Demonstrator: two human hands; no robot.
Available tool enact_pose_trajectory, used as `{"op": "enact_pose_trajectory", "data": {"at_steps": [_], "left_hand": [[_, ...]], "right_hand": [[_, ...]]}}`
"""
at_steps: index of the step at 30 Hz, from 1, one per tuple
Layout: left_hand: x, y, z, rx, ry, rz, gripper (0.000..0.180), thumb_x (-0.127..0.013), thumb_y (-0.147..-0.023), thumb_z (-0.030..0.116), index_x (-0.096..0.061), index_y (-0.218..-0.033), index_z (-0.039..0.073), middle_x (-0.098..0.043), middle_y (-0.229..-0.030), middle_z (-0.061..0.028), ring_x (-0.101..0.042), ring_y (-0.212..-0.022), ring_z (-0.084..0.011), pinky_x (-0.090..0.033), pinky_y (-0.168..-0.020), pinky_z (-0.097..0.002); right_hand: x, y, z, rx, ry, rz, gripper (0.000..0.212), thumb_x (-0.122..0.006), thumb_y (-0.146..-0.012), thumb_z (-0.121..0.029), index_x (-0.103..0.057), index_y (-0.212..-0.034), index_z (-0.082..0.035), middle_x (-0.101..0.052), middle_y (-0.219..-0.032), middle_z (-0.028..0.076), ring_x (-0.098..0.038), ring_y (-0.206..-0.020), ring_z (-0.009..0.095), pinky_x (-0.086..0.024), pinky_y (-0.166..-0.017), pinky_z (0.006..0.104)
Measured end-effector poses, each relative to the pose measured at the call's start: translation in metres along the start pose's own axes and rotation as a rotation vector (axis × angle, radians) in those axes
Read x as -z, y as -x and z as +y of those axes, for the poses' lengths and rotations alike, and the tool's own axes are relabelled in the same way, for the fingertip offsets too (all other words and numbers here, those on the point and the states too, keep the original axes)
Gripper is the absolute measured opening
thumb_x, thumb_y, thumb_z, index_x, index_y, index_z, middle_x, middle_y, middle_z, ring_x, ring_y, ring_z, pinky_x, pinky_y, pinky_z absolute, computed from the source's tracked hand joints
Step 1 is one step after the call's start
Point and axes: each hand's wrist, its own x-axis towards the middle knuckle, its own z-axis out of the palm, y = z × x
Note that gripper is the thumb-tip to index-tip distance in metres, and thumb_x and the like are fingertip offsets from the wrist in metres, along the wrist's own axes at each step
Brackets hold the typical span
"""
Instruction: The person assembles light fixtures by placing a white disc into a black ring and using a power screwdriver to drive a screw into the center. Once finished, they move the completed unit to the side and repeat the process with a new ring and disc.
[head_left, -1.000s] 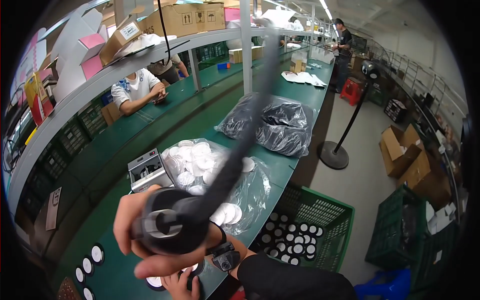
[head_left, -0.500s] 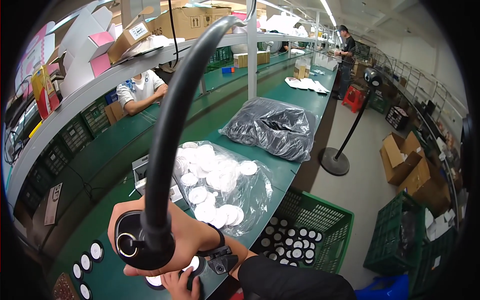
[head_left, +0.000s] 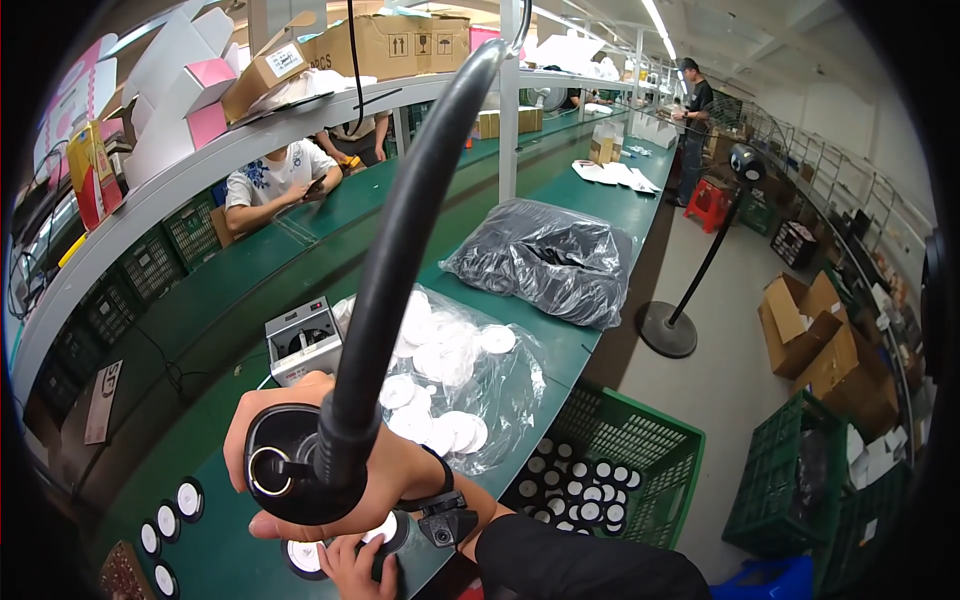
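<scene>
My right hand (head_left: 385,480) is closed round a black power screwdriver (head_left: 300,450), seen from its top end with a metal ring. A thick black hose rises from it; its tip is hidden below. Just under it, my left hand (head_left: 358,572) lies with fingers spread, fingertips touching black-rimmed white wheels: a left wheel (head_left: 303,560) and a right wheel (head_left: 396,530), partly covered by my hands. Several similar wheels (head_left: 190,498) lie at the left on the green bench. Beyond my right hand is a clear plastic bag (head_left: 515,390) with loose white discs (head_left: 460,430).
A green crate (head_left: 665,440) with many wheels stands right of the bench. A grey box-shaped device (head_left: 303,338) sits beyond my hand. Further off lies a plastic-wrapped black bundle (head_left: 545,262). A small container (head_left: 125,575) stands at bottom left. People sit across the bench.
The screwdriver's top and my right hand have shifted slightly right and up, and the hose leans further right. More of the grey device and the left wheel shows. Across the bench, a person's arms have moved.
</scene>
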Motion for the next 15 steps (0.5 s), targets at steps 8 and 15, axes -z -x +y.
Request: {"op": "enact_pose_trajectory", "data": {"at_steps": [8,15], "left_hand": [[-0.002,0.001,-0.002,-0.008,0.013,0.008,0.036,-0.071,-0.088,0.019,-0.065,-0.123,0.013,-0.06,-0.134,-0.0064,-0.05,-0.128,-0.032,-0.026,-0.113,-0.0547],[0.001,-0.001,-0.001,-0.006,0.04,0.014,0.036,-0.071,-0.088,0.018,-0.065,-0.123,0.013,-0.06,-0.134,-0.0066,-0.05,-0.128,-0.032,-0.026,-0.113,-0.0557]], "right_hand": [[-0.006,-0.003,0.011,0.104,0.012,0.019,0.038,-0.083,-0.072,-0.02,-0.059,-0.095,-0.002,-0.058,-0.072,0.002,-0.051,-0.06,0.012,-0.044,-0.059,0.0266],[-0.012,-0.005,0.019,0.143,0.013,0.045,0.037,-0.083,-0.072,-0.019,-0.059,-0.093,-0.002,-0.059,-0.071,0.003,-0.051,-0.059,0.014,-0.044,-0.058,0.0269]]}}
